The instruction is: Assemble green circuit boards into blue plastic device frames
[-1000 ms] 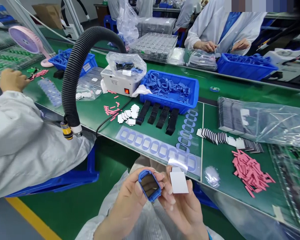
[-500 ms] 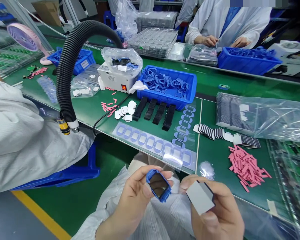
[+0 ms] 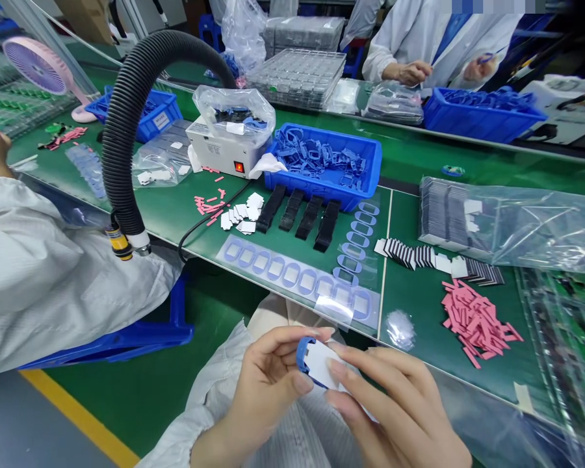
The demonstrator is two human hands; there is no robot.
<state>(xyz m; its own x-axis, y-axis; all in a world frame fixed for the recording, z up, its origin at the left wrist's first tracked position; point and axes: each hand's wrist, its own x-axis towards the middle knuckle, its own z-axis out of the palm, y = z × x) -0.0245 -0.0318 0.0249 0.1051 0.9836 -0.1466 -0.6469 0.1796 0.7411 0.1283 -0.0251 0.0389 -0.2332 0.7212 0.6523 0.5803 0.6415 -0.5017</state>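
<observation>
Left hand [image 3: 266,383] grips blue frame [image 3: 301,355]; right hand [image 3: 394,406] presses white sheet [image 3: 322,364].

Left hand [image 3: 266,383] grips a blue frame [image 3: 303,356], right hand [image 3: 400,406] presses a white sheet [image 3: 324,367] over it
Black strips [image 3: 292,211] lie just in front of the blue bin [image 3: 322,183]

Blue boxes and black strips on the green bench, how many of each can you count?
Blue plastic crates: 3
Black strips: 4
Total: 7
</observation>
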